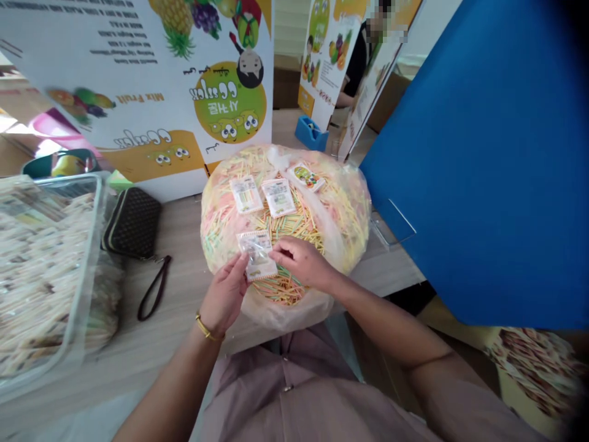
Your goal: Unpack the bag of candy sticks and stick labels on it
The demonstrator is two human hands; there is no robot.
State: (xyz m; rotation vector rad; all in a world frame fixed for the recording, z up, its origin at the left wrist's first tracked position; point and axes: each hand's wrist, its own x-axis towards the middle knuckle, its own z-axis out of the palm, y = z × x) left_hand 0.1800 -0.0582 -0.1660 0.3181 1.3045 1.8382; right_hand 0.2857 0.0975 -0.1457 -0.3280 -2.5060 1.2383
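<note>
Between my hands is a small clear-and-white printed packet [258, 256], held over a big clear plastic bag [354, 202]. My left hand [226, 290] pinches the packet's left edge between thumb and fingers. At its right edge, the fingers of my right hand [301, 261] are closed on it; the fingertips are partly hidden. Thin pastel candy sticks [298, 227] in pink, yellow and green fill the open bag. Farther back on the bag lie two similar packets [246, 195] side by side and a packet with a green logo [306, 177] facing up.
To the left stand a clear tub [78, 294] full of packets and a black quilted wallet [133, 222] with a wrist strap. Printed cartons [151, 110] rise behind. A blue tape dispenser [311, 133] sits at the back; a large blue panel [478, 172] borders the right.
</note>
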